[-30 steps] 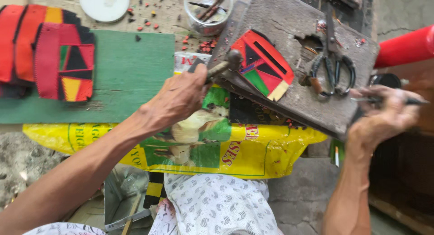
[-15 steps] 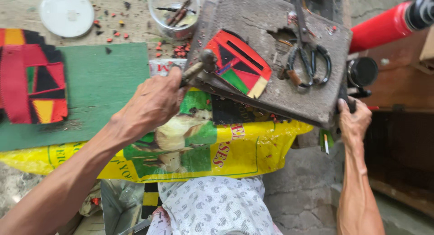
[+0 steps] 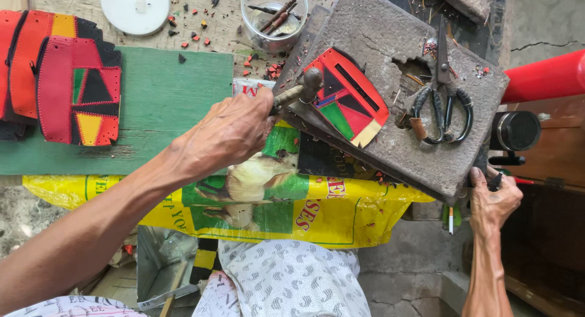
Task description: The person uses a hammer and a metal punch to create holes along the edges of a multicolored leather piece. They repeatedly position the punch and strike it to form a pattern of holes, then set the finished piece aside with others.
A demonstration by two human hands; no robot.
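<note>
Metal-headed hammer (image 3: pixel 303 88), clamped in left hand (image 3: pixel 228 134), meets patchwork leather piece (image 3: pixel 347 97); right hand (image 3: pixel 495 198) grips grey stone slab (image 3: pixel 390 49) edge, fingertips hidden.

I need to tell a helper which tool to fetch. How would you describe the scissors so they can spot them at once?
Find the big grey stone slab tilted across the right of the workbench. The scissors lie closed near its right edge, blades pointing away from the person, beside a broken hollow. Their handles are wrapped in dark cord, unlike the hammer in the left hand.

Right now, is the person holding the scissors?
No, the scissors lie alone on the grey slab, while the left hand grips a hammer and the right hand holds the slab's corner.
</note>
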